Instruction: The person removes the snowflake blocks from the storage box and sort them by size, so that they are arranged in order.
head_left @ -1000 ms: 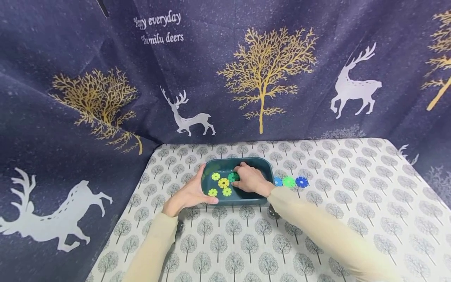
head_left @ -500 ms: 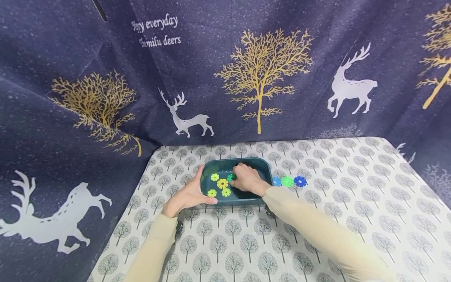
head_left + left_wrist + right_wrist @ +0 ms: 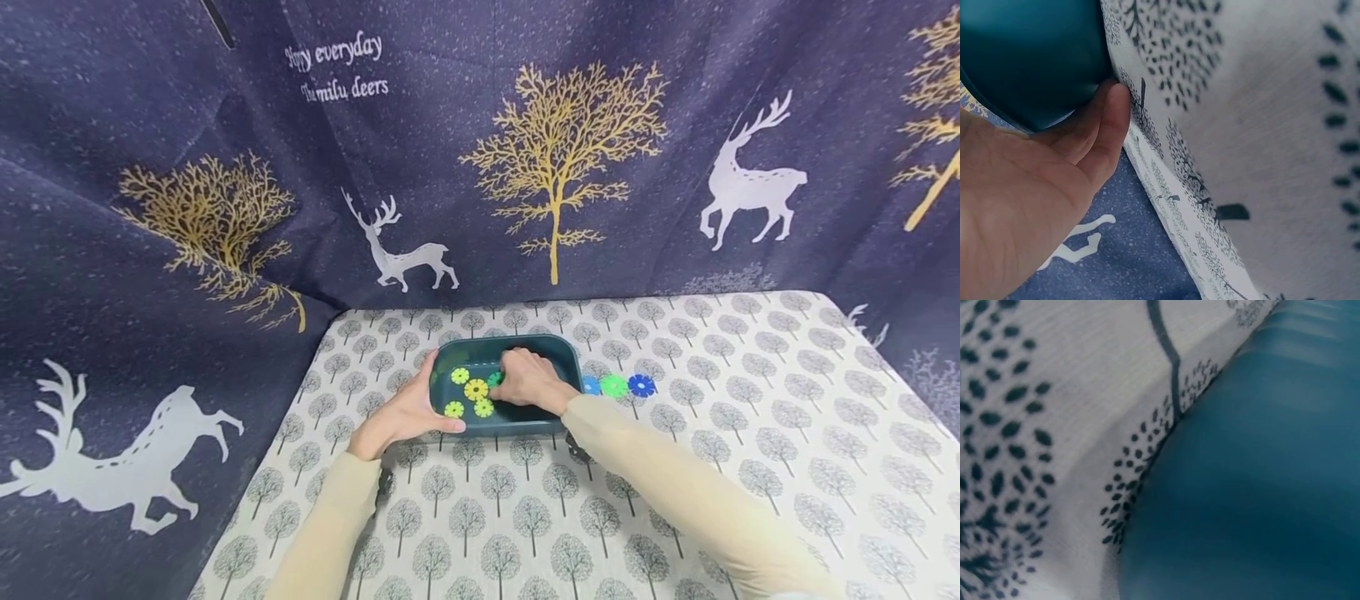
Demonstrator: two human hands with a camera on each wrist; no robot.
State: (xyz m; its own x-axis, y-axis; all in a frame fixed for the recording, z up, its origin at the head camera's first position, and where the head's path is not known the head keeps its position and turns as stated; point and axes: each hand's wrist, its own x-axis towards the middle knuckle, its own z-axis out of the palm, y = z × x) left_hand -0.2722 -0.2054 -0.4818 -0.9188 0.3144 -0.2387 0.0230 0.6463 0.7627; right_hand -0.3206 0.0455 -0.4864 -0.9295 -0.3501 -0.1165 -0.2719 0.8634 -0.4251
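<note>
A dark green rectangular tub (image 3: 558, 343) sits on the table. My left hand (image 3: 405, 412) grips its left end, thumb along the near rim and fingers against the outer wall. In the left wrist view, fingertips (image 3: 1113, 103) press against the tub's side. My right hand (image 3: 534, 382) reaches down inside the tub, fingers curled at a green notched plastic disc (image 3: 495, 379) that is mostly hidden behind them. Several yellow notched discs lie on the tub floor to the left, among them a darker yellow disc (image 3: 476, 389). The right wrist view holds only the tub's outer wall (image 3: 1254, 475) and cloth.
Right of the tub a row of notched discs lies on the table: a light blue disc (image 3: 592, 385), a bright green disc (image 3: 615, 386) and a dark blue disc (image 3: 642, 385). A tree-print cloth (image 3: 525, 508) covers the table. A dark blue curtain (image 3: 420, 167) hangs behind and left.
The right hand's fingers have drawn closer together over the green disc, covering more of it. The left hand and the tub hold their place; the view sways slightly.
</note>
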